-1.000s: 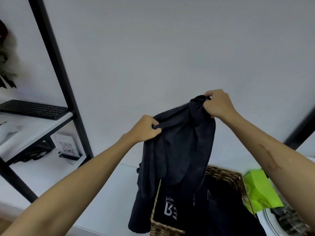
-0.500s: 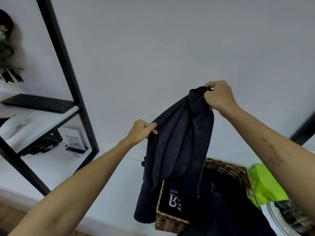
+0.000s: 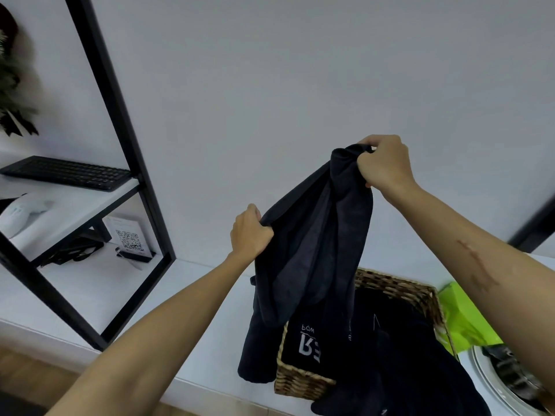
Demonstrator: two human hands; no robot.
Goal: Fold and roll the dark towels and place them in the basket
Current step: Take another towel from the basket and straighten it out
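A plain pale wall (image 3: 300, 85) fills most of the view. At left stands a black metal shelf frame (image 3: 126, 151) with white shelves. A white counter (image 3: 195, 310) runs along the bottom.

A dark towel (image 3: 315, 250) hangs in the air in the centre, bunched and unfolded, its lower end drooping over the near left corner of a woven wicker basket (image 3: 399, 291) that sits on the counter. The basket holds more dark fabric (image 3: 390, 340); one piece bears white mirrored lettering, partly readable as "RE" with smaller "POW" above it.

The right hand (image 3: 387, 166), raised highest, has its fingers curled tightly around the towel's top edge. The left hand (image 3: 250, 234), lower and to the left, grips another part of the same edge in a fist.

A bright green bag (image 3: 462, 319) lies just right of the basket, beside the round door of a washing machine (image 3: 492, 382).

On the upper shelf rests a black keyboard (image 3: 69, 172), with a white mouse-like object (image 3: 21, 208) nearer. On the lower shelf a small stand shows a QR code card (image 3: 129, 238); its text is too small to read.
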